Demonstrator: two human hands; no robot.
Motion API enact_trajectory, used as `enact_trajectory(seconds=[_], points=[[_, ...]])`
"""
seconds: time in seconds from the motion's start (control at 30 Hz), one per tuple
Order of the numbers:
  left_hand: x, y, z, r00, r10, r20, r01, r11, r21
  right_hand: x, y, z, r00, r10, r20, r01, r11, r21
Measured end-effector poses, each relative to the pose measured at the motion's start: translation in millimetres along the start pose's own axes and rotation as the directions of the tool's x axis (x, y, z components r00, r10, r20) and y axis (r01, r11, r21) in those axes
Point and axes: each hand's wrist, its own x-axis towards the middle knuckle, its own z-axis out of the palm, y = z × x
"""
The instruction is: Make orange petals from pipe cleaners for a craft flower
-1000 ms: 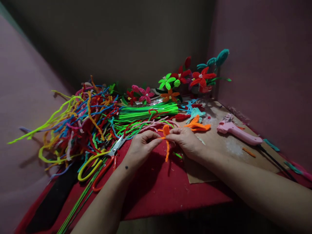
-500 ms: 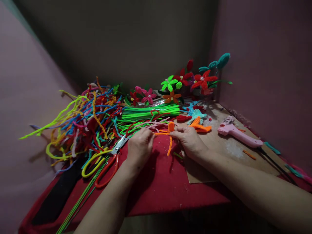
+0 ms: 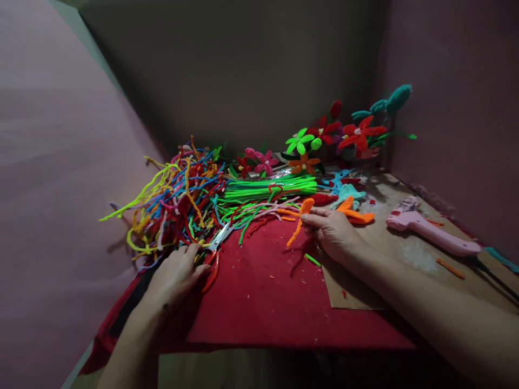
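My left hand (image 3: 178,273) reaches over the handles of the scissors (image 3: 219,241), its fingers bent around the yellow handle; whether it grips them is hard to make out. The blades point up and to the right. In my right hand (image 3: 330,229), an orange pipe-cleaner piece (image 3: 305,209) is pinched between thumb and fingers, with a looped petal at the top and a stem hanging down. Just beyond that hand lies an orange petal shape (image 3: 359,217) on the brown board (image 3: 357,294).
A tangled pile of colored pipe cleaners (image 3: 178,189) covers the left back. Green pipe cleaners (image 3: 267,186) lie mid-table before fuzzy flowers (image 3: 300,141). A pink glue gun (image 3: 433,232) rests on the board. The red cloth (image 3: 259,308) ends at the front edge.
My left hand has let go of the orange piece and moved left and down onto the scissors. My right hand still holds the piece. The view has shifted left.
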Motion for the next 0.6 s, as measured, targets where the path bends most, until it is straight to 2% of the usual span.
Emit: enact_trajectory(seconds=[0.1,0.17,0.27,0.43,0.6], points=[[4,-1,12.0,0.998,0.059,-0.007,-0.059,0.996,0.069,0,0,0,1.0,-0.007,-0.013,0.007,1.0,0.008],[5,-1,14.5,0.998,0.059,-0.01,-0.057,0.993,0.104,0,0,-1,1.0,-0.003,-0.014,0.003,1.0,0.002],[3,-1,12.0,0.999,0.042,0.015,-0.044,0.993,0.108,-1,0,-1,1.0,0.014,-0.003,-0.014,1.0,-0.004],[-3,6,3.6,0.993,0.0,0.119,-0.018,0.989,0.146,-2,-3,-2,0.998,0.055,0.037,-0.055,0.998,-0.014],[-3,8,2.5,0.988,0.023,0.155,-0.06,0.969,0.24,-1,-3,-3,0.998,0.05,0.033,-0.05,0.999,-0.006]])
